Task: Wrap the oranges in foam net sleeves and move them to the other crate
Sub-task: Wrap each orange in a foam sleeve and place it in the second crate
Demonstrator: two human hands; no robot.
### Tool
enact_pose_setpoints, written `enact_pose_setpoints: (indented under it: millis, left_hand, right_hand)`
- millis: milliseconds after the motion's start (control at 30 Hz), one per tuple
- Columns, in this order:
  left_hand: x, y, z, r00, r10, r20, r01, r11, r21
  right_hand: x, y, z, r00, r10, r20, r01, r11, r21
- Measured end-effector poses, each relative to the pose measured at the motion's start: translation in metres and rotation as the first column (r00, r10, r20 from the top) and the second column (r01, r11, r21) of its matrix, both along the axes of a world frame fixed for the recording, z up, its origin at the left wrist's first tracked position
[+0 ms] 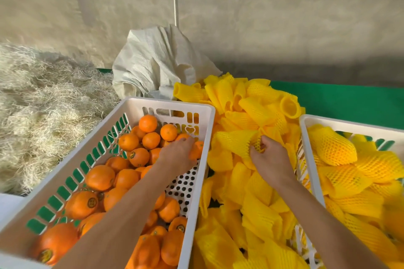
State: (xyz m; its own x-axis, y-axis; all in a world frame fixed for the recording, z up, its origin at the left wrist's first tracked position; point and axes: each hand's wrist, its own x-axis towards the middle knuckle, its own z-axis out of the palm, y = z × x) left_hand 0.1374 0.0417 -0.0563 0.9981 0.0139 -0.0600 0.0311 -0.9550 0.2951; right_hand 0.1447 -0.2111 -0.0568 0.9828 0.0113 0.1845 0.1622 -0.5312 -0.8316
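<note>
The left hand (177, 153) reaches into the white crate (168, 103) on the left, palm down, fingers curled over an orange (196, 148) by the crate's right wall; the hand covers most of that fruit, so how firm the hold is cannot be told. The right hand (270, 159) pinches the open end of a yellow foam net sleeve (238, 141) on top of the loose pile of sleeves (251, 111) lying between the two crates. The bare oranges (100, 178) are glossy, some with a small round dark sticker, and the nearest are blurred and cut off by the lower edge. The second white crate (310, 159) on the right, cut off by the frame, holds wrapped oranges (332, 146), their skin showing dimly through yellow mesh. Behind lie a crumpled white sack (157, 61) and pale shredded straw (43, 105).
</note>
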Motion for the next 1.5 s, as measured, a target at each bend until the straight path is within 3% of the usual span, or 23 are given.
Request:
enact_pose_setpoints:
  millis: [133,233,300,400,433,500,600,733,800,900,1033,1067,1167,1233,1333,1400,1467,1500]
  left_hand:
    - [0.007,-0.012,0.012,0.908,0.012,0.419,0.086,0.973,-0.213]
    - [-0.007,-0.031,0.025,0.814,0.082,0.575,0.25,0.845,-0.473]
    - [-0.016,-0.054,0.034,0.836,0.111,0.538,0.335,0.673,-0.66]
    - [-0.026,-0.087,0.04,0.91,0.084,0.407,0.362,0.321,-0.875]
    - [-0.028,-0.093,0.04,0.925,0.048,0.376,0.354,0.241,-0.904]
    - [-0.03,-0.098,0.039,0.951,-0.035,0.306,0.307,0.173,-0.936]
    - [-0.03,-0.096,0.033,0.97,-0.122,0.209,0.233,0.242,-0.942]
    - [-0.031,-0.093,0.034,0.983,-0.162,0.084,0.115,0.192,-0.975]
    - [-0.03,-0.088,0.037,0.984,-0.144,0.1,0.127,0.19,-0.973]
    - [-0.03,-0.081,0.038,0.983,-0.114,0.147,0.173,0.269,-0.947]
    - [-0.024,-0.07,0.034,0.978,0.012,0.207,0.192,0.324,-0.926]
    - [-0.022,-0.066,0.034,0.972,0.019,0.236,0.214,0.353,-0.911]
    - [-0.018,-0.059,0.028,0.937,-0.058,0.343,0.295,0.656,-0.694]
    - [-0.018,-0.065,0.022,0.921,-0.094,0.379,0.308,0.773,-0.555]
    - [-0.011,-0.071,0.023,0.922,-0.016,0.388,0.239,0.811,-0.534]
    - [-0.008,-0.072,0.026,0.934,0.012,0.357,0.189,0.831,-0.523]
    - [-0.007,-0.07,0.023,0.937,0.039,0.348,0.204,0.746,-0.633]
    - [-0.009,-0.07,0.021,0.931,0.059,0.36,0.22,0.697,-0.683]
  right_hand:
    - [-0.001,0.003,0.005,0.997,-0.065,0.035,0.066,0.998,-0.023]
    - [-0.002,0.007,0.01,0.978,-0.105,0.183,0.133,0.98,-0.146]
    - [-0.004,0.011,0.012,0.961,-0.109,0.255,0.169,0.958,-0.23]
    - [-0.005,0.014,0.012,0.956,-0.084,0.281,0.165,0.945,-0.281]
    - [-0.004,0.013,0.012,0.958,-0.087,0.274,0.166,0.946,-0.279]
    - [-0.004,0.009,0.012,0.968,-0.107,0.225,0.158,0.962,-0.224]
    - [-0.011,0.007,0.013,0.984,-0.056,0.17,0.056,0.998,0.006]
    - [-0.007,-0.001,0.013,0.976,-0.002,0.219,0.01,0.999,-0.039]
    - [-0.003,-0.004,0.016,0.964,0.055,0.259,-0.037,0.997,-0.074]
    - [0.0,-0.003,0.012,0.964,0.143,0.226,-0.128,0.988,-0.081]
    - [0.001,0.001,0.014,0.983,0.081,0.164,-0.101,0.988,0.115]
    - [0.0,0.001,0.016,0.977,0.05,0.207,-0.078,0.988,0.13]
    - [-0.007,0.005,0.018,0.924,0.005,0.383,0.007,1.0,-0.03]
    - [-0.013,0.01,0.018,0.864,0.012,0.504,0.084,0.982,-0.168]
    - [-0.017,0.016,0.017,0.715,0.08,0.695,0.16,0.949,-0.273]
    - [-0.017,0.017,0.018,0.64,0.152,0.753,0.127,0.946,-0.299]
    - [-0.018,0.019,0.018,0.651,0.201,0.732,0.019,0.96,-0.28]
    - [-0.019,0.02,0.018,0.708,0.187,0.681,-0.048,0.975,-0.218]
